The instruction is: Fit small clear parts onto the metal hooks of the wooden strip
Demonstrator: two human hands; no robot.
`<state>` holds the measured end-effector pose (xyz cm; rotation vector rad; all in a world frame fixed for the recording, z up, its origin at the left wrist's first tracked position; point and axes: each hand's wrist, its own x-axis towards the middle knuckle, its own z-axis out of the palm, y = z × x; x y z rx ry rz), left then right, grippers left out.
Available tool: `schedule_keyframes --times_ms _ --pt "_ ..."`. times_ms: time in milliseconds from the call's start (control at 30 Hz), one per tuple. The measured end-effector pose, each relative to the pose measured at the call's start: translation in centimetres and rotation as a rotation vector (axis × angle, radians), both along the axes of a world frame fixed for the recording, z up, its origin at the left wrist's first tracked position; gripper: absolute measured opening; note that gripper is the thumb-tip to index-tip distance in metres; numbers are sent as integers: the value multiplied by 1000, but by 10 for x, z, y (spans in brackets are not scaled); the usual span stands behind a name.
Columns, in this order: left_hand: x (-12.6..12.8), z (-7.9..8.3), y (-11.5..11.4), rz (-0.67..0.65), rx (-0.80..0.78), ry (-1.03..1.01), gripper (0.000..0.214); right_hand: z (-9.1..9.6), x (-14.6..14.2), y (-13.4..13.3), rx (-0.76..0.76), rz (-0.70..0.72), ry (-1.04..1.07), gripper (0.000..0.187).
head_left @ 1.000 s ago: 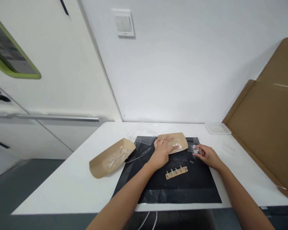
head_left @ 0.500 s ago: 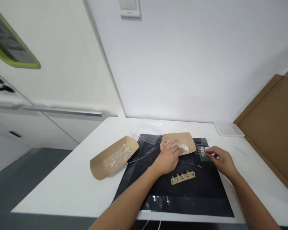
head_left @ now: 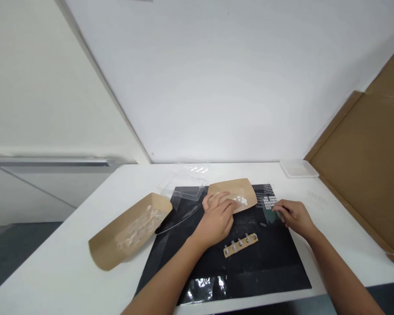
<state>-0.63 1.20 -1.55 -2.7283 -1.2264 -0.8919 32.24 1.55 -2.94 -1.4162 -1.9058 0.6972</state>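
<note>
**Hand positions.** L hand [head_left: 216,221] lies palm-down over the near edge of a flat brown kraft-paper tray [head_left: 231,191], fingers apart and extended, not clamped on anything. Its fingertips [head_left: 225,201] touch the tray just beside a small cluster of white pieces [head_left: 239,200]; the pieces lie on the tray, right of the fingertips.

R hand [head_left: 293,217] sits approx. at the right edge of a dark rectangular mat, fingers loosely curled and close together. Its fingertips [head_left: 277,210] are just beside a grid of small white squares [head_left: 267,202] on a dark ribbed sheet. Cannot tell if a small piece is pinched between them.

**Items on mat.** The black rubber-like mat [head_left: 276,273] bears both the tray and the grid. Between the hands and nearer the person lies a tan wooden strip w/ a row of metal bolts [head_left: 240,244], touching neither hand. A thin clear plastic strip [head_left: 175,221] lies left of L hand.

**Surroundings.** On the white table [head_left: 46,267], left of the mat, is a second brown kraft-paper tray [head_left: 128,232] holding crumpled clear plastic. A clear plastic lid [head_left: 182,186] sits at the far edge of the mat. Far right: a shallow white plastic tray [head_left: 298,168] and a large brown cardboard sheet [head_left: 357,166].
</note>
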Motion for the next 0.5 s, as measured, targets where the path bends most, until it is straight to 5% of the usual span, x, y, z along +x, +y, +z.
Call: schedule_keyframes --times_ms 200,500 --pt "2 2 -1 6 17 5 32 8 3 -4 128 99 -139 56" --pt "3 5 -2 -31 46 -53 21 15 11 -10 278 150 -88 42"
